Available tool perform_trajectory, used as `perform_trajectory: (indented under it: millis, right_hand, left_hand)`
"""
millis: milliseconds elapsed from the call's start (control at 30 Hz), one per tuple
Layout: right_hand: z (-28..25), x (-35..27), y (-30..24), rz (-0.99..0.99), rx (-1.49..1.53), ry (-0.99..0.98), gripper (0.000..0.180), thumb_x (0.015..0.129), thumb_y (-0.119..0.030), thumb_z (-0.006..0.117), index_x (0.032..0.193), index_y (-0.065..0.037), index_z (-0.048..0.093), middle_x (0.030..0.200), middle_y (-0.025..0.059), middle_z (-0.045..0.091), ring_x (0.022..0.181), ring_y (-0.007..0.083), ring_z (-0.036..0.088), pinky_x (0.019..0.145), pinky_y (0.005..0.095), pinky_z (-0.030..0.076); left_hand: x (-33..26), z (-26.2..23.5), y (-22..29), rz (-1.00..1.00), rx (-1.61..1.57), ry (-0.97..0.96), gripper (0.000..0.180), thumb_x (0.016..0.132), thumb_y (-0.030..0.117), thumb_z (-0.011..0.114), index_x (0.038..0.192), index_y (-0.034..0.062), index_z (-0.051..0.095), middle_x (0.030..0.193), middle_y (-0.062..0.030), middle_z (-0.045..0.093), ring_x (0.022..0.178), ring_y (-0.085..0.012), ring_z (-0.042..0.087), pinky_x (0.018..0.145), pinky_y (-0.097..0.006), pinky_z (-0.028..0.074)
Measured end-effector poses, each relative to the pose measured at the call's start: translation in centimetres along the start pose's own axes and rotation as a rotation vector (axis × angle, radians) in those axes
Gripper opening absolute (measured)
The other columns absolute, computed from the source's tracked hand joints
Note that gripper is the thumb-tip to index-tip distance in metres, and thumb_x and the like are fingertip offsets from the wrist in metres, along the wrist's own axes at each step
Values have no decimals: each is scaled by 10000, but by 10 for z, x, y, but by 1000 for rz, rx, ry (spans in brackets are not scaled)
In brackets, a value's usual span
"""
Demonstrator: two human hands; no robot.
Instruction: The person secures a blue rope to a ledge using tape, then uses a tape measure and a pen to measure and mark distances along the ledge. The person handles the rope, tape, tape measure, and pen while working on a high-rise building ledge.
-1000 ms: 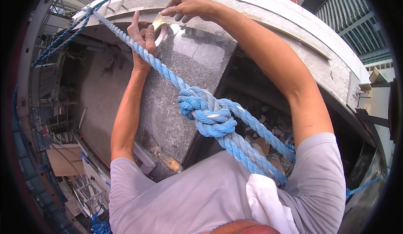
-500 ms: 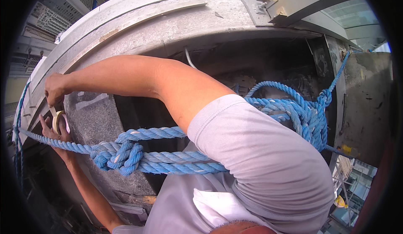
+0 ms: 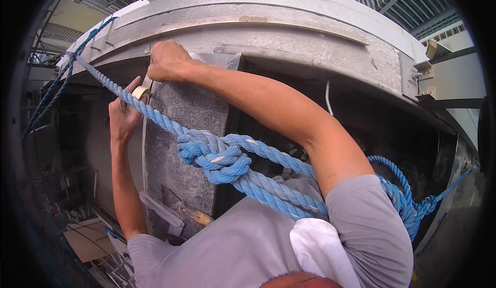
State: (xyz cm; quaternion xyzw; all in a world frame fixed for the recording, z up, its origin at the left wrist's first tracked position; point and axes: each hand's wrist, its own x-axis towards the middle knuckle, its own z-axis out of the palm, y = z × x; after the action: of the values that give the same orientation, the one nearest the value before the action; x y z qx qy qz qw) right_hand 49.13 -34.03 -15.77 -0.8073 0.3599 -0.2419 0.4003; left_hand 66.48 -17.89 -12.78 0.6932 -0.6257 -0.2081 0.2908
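"Where is the tape?"

"The roll of pale yellow tape is in the left hand, at the upper left edge of the grey, speckled, flat slab. A short, narrow, whitish strip runs up from it to the right hand."

"And each grip?"

"The left one is closed about the roll, with one finger pointing up past it. The right one is curled in like a fist, right where the strip ends — its fingertips are tucked from view, so I cannot tell whether they pinch it."

"What crosses there?"

"A thick, light-blue twisted rope. It passes across the fingers of the left hand and slants down to a bulky blue knot in front of the slab."

"Anything lower down?"

"Near the slab's lower end lies a tool with a yellowish-brown handle, and just left of it a long, pale grey bar. A folded white cloth rests against the person's grey shirt."

"Beyond the hands?"

"A long, weathered, whitish ledge — it curves across the top, above a dark hollow."
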Motion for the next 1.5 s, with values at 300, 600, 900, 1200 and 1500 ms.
perform_trajectory:
  millis: [300,600,900,1200,1500]
  right_hand:
    - [12,-33,-22,-50,28,-185,306,756,-152,744,914,102,807,938,353,763,956,486,786,908,498,640]
    - [-55,-25,-11,-71,12,-262,235,831,-93,642,899,30,831,746,156,796,685,237,785,691,383,635]
    - [-123,-26,40,17,7,-233,193,922,-177,767,952,11,801,730,93,762,647,144,726,583,304,547]
    - [-142,-53,55,-78,-71,-191,229,917,-191,777,994,21,820,790,123,786,693,175,749,688,344,599]
    - [-165,-72,86,-208,-205,-207,254,937,-229,831,1055,-5,855,929,151,822,851,234,762,832,384,598]
  left_hand:
    - [-23,-32,64,-251,153,-208,306,1033,221,669,1148,-59,717,959,-73,725,914,-129,629,854,-317,516]
    - [-63,-23,77,-598,-344,-282,640,1073,397,611,1474,-101,576,1056,-97,693,936,-147,672,871,-311,573]
    - [-76,0,99,-485,-660,-256,645,1109,378,671,1490,-123,531,1064,-154,716,729,-114,740,567,-263,645]
    - [-66,32,77,-866,-836,-667,296,1126,285,667,1153,-8,639,744,-35,677,570,-109,716,538,-250,665]
    - [-50,53,116,-847,-621,-633,214,1063,83,655,1083,-112,741,949,-191,775,751,-226,798,637,-326,718]
